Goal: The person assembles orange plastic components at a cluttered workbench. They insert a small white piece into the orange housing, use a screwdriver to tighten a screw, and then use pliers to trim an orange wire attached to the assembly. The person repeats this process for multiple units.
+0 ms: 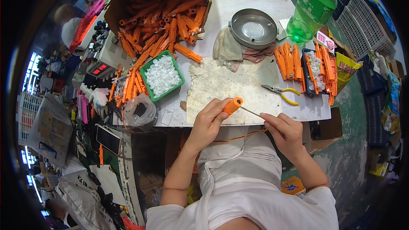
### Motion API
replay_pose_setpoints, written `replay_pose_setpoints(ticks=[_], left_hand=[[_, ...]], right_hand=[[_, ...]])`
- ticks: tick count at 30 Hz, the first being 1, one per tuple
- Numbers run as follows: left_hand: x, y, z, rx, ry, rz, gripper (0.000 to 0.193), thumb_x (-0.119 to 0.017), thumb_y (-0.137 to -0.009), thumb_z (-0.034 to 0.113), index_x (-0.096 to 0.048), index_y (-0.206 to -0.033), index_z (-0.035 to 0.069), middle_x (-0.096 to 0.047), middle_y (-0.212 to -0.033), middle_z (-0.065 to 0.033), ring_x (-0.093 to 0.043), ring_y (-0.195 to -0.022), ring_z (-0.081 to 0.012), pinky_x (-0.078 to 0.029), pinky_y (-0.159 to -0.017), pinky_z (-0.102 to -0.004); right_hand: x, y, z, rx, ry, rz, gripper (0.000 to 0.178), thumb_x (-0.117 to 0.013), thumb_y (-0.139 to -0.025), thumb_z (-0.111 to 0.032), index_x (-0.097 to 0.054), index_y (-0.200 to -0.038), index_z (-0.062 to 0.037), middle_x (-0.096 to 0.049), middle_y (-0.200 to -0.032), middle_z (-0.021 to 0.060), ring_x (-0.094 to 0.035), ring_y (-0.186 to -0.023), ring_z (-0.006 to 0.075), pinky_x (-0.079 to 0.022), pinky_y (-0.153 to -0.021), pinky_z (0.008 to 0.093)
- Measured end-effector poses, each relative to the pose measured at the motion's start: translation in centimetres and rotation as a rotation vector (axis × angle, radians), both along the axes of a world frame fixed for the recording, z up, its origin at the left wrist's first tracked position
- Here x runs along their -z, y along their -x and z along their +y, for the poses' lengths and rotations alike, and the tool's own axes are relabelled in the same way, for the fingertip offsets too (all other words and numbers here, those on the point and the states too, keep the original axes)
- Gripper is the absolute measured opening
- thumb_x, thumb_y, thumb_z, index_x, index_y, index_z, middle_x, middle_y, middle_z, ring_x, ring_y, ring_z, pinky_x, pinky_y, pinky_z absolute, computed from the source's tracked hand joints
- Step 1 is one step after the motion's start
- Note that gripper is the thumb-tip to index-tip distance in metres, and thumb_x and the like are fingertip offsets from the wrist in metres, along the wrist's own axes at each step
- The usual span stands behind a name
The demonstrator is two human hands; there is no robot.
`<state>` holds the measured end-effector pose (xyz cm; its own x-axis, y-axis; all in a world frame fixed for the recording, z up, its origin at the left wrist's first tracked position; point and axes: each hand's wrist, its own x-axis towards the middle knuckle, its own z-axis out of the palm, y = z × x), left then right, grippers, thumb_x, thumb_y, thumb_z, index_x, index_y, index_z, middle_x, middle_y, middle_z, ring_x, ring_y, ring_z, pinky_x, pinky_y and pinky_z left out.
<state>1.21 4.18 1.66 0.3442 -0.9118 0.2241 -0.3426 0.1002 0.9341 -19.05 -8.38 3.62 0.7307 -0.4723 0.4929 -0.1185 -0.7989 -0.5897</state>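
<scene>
My left hand [208,121] is closed around an orange plastic housing [232,105], its round hollow end tipped up to the right. Between the fingers of my right hand [285,130] is a thin metal rod [251,111], its far tip at the housing's end. Whether the tip is inside the opening is too small to tell. Twisted yellow and red wires [238,138] run from by my right hand across my lap. Pliers with yellow handles [281,92] lie on the worn board [213,85] beyond my hands. A green tray [183,78] of small white plastic pieces [162,76] stands to the left.
Many orange housings spill from a cardboard box [111,6] at the back left. A metal bowl [254,25] rests on a cloth [226,47]. Orange pieces [289,61] and a green bottle [312,6] stand right. A clear plastic bag [140,113] sits at the front-left edge.
</scene>
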Motion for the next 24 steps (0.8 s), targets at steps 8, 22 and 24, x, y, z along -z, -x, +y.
replay_pose_setpoints(ticks=[8, 22, 24], left_hand=[[-0.9, 0.2, 0.2, -0.033, -0.016, -0.157, 0.032, -0.055, -0.09, 0.008, -0.056, -0.122, 0.002, -0.056, -0.09, -0.0109, -0.055, -0.074, -0.0206, -0.044, -0.068, -0.0265], [0.8, 0.4, -0.1, -0.001, -0.137, 0.44, 0.046, -0.055, -0.094, 0.028, -0.046, -0.128, -0.002, -0.058, -0.091, -0.0053, -0.057, -0.082, -0.0097, -0.047, -0.07, -0.0216], [0.2, 0.4, -0.1, 0.027, -0.202, 0.54, 0.047, -0.056, -0.093, 0.029, -0.047, -0.128, -0.002, -0.06, -0.09, -0.0066, -0.058, -0.08, -0.01, -0.047, -0.07, -0.0216]], right_hand=[[0.7, -0.1, 0.6, 0.059, 0.257, -0.023, 0.037, -0.07, -0.073, -0.001, -0.067, -0.109, -0.0099, -0.047, -0.059, 0.0031, -0.046, -0.044, 0.0143, -0.036, -0.04, 0.0272], [-1.2, 0.2, -0.2, 0.012, -0.457, 0.01, 0.024, -0.064, -0.086, -0.01, -0.066, -0.109, -0.0045, -0.06, -0.073, 0.0066, -0.054, -0.063, 0.0116, -0.042, -0.058, 0.0243], [-1.3, 0.3, -0.1, 0.015, -0.273, 0.078, 0.027, -0.066, -0.083, -0.007, -0.066, -0.11, -0.007, -0.055, -0.067, 0.0061, -0.051, -0.056, 0.0135, -0.041, -0.052, 0.0255]])
